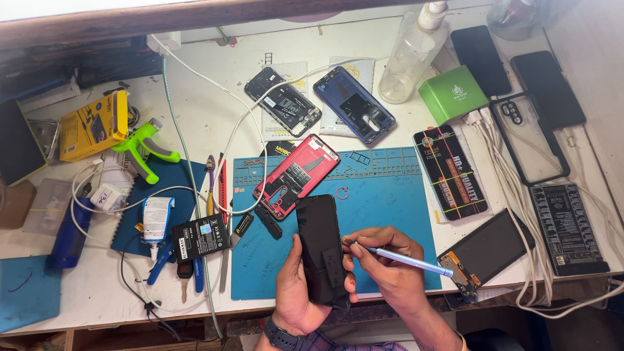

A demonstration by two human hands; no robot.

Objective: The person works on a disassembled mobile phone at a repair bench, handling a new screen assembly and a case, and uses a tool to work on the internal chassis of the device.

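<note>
A black phone screen panel (322,250) is gripped upright in the left hand (300,292), over the front edge of the blue repair mat (390,208). Its long axis runs nearly away from the person, top end tilted slightly left, toward the red phone frame (297,175). The panel is a flat, glossy, dark rectangle w/ rounded corners; a darker flex strip is seen hanging on its lower half. Left-hand fingers are wrapped round its lower edges, thumb on the left side.

A slim, pale-blue metal tool (406,260) is pinched in the closed right hand (383,263), its tip touching the panel's right edge approx. mid-height, its shaft pointing right and slightly down.

The mat is matte, rubbery, w/ moulded compartments along the top. The red frame lies opened on it, angled, w/ a small pink ring (342,192) just beside it. Further back on the white worktop (214,110), a blue phone frame (354,104) and a clear plastic bottle (413,55) are seen.
</note>
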